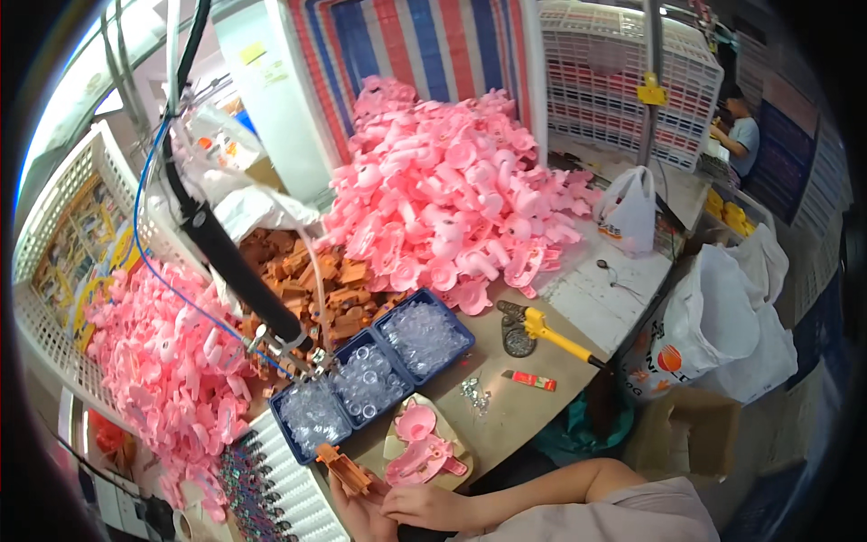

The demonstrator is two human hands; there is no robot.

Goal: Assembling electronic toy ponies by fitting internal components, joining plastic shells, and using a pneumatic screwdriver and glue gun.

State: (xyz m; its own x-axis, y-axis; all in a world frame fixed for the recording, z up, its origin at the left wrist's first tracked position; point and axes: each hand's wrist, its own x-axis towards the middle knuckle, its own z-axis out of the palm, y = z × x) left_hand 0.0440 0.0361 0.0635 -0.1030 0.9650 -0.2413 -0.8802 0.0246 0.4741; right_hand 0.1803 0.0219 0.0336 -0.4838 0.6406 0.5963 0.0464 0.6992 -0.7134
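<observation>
My left hand (358, 515) holds an orange-brown plastic part (343, 470) upright at the table's near edge. Close against it, my right hand (426, 506) has its fingers drawn together at the part's lower end; what they pinch, if anything, is hidden. Just beyond my hands, pink plastic shell pieces (420, 461) rest on a beige block (461, 435). A row of three blue bins (343, 432) with small clear plastic pieces (366, 379) lies behind the orange-brown part. To the left sits a white ribbed tray (293, 488) beside several small metallic-looking parts (248, 479).
A large pink heap (452, 199) covers the back, with orange-brown parts (334, 289) before it. More pink parts (172, 379) lie left. A black tool (235, 280) hangs over the bins. A yellow-handled tool (560, 337), small shiny pieces (474, 395) and a red strip (531, 380) lie right.
</observation>
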